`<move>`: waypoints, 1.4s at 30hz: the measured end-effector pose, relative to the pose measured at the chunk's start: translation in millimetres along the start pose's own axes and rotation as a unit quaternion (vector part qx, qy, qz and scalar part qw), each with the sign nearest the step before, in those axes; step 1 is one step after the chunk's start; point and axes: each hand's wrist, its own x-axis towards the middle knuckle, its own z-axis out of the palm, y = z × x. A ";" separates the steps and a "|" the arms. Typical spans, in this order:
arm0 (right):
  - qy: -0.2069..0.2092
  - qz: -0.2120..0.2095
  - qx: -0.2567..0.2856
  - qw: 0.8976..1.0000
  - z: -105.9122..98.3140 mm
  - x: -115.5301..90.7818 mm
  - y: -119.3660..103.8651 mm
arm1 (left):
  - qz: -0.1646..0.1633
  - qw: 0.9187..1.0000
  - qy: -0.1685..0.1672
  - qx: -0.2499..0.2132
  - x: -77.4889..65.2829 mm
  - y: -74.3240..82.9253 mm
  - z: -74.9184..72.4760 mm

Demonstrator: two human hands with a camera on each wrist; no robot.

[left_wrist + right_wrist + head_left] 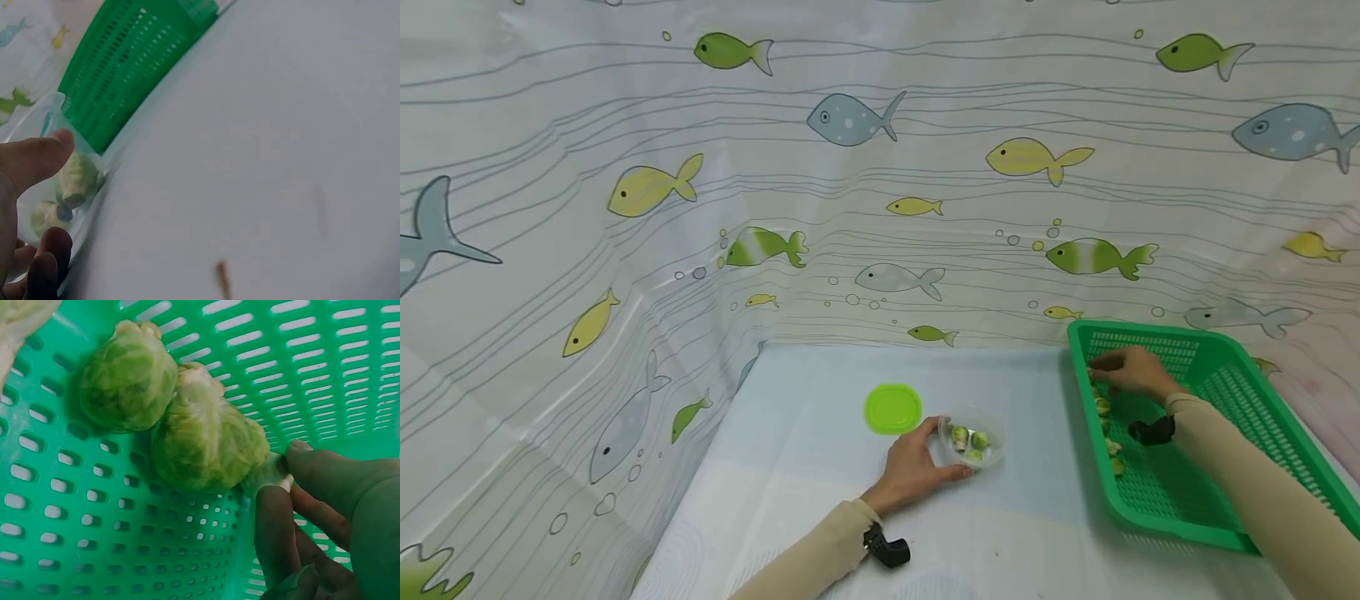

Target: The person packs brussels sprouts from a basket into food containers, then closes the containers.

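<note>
My left hand (pixel 916 468) grips the side of a small clear plastic bowl (pixel 992 454), thumb and fingers spread around its wall. Three Brussels sprouts (pixel 979 440) lie inside; the left wrist view shows two of them, one a pale green sprout (pixel 78 181). Over in the green basket (pixel 1206 525), my right hand (pixel 1137 373) is at the far left corner. Between its thumb and fingers it pinches a Brussels sprout (pixel 265 475), mostly hidden by the fingertips. Other sprouts (pixel 203 440) sit right beside it, in a row along the basket's left wall.
A bright green round lid (pixel 892 409) lies flat on the white table (pixel 820 467), behind and left of the bowl. The basket's raised perforated walls surround the right hand. A fish-patterned curtain (pixel 925 242) hangs behind the table and along its left side.
</note>
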 end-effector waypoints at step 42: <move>0.057 -0.009 0.066 0.996 -26.3 -30.1 9.7 | -0.001 1.000 0.001 0.005 0.3 2.2 1.2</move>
